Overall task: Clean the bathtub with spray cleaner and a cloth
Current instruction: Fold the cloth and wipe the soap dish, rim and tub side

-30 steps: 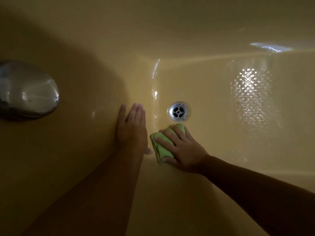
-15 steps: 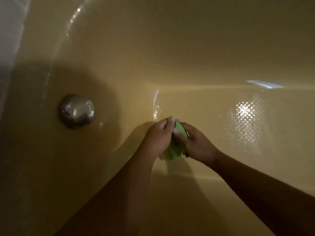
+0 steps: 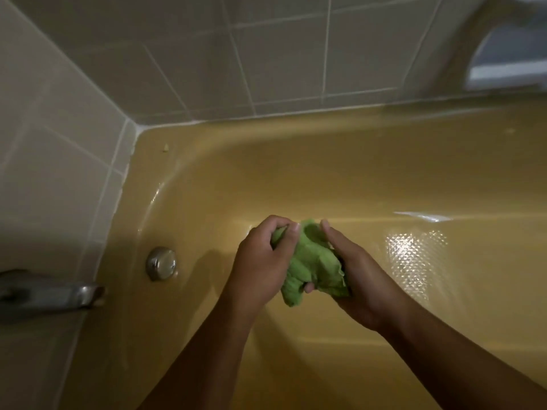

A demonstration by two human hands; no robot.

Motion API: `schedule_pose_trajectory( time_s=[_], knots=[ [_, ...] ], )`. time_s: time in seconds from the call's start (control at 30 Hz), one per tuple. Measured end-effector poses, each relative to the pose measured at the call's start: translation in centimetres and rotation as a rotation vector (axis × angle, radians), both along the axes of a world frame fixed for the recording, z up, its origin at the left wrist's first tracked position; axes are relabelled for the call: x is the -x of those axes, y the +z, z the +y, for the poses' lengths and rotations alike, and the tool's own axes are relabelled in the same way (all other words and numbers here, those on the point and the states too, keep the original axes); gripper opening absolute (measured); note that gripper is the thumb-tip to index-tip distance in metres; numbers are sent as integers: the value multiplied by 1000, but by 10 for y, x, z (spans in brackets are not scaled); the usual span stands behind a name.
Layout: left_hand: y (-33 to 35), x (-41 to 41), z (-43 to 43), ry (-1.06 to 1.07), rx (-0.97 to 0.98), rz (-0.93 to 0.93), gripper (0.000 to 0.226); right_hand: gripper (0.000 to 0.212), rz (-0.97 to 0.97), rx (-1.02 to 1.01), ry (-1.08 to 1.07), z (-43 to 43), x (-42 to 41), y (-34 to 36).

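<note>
1. The green cloth [image 3: 310, 261] is being held bunched over the bathtub [image 3: 370, 173] floor, near mid-view.
2. It is probably being refolded: turning a fresh face outward and flattening it into a pad should be giving better wiping contact.
3. The left hand [image 3: 260, 261], at the cloth's 9 o'clock, is pinching its upper edge with curled fingers.
4. The right hand [image 3: 358, 279], at 4 o'clock, is cupping and gripping the bundle.
5. The round overflow cover [image 3: 161, 263] is sitting farther out at 9 o'clock.
</note>
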State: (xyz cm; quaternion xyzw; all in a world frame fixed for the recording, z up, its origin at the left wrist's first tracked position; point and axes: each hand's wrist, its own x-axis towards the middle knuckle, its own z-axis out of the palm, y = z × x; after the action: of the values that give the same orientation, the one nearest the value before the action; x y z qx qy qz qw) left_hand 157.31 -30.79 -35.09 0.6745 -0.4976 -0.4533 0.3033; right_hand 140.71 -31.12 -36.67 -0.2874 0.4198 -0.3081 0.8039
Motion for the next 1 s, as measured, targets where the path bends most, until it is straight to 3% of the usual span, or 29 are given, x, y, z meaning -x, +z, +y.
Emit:
schedule_pose_trajectory(
  time_s=[0.07, 0.17, 0.3, 0.43, 0.57, 0.8, 0.93, 1.0],
  knots=[
    [31, 12, -1, 74, 4, 92, 19, 44, -54, 8, -11, 6, 16, 31],
    [77, 29, 1, 213, -9, 338, 19, 63, -110, 20, -75, 13, 42, 76],
    [140, 53, 8, 328, 2, 565, 18, 89, -52, 183, 7, 19, 72, 130],
    [208, 75, 24, 386, 7, 720, 17, 98, -27, 228, 67, 31, 99, 191],
    [261, 88, 46, 405, -16, 684, 19, 84, 54, 334, 34, 55, 107, 256],
    [340, 102, 90, 330, 31, 532, 20, 71, -85, 395, -170, 95, 98, 341],
    [375, 101, 128, 283, 238, 416, 48, 72, 65, 547, -194, 107, 99, 372],
    [386, 103, 142, 129, 252, 424, 60, 74, 125, 622, -176, 112, 98, 386]
  ],
)
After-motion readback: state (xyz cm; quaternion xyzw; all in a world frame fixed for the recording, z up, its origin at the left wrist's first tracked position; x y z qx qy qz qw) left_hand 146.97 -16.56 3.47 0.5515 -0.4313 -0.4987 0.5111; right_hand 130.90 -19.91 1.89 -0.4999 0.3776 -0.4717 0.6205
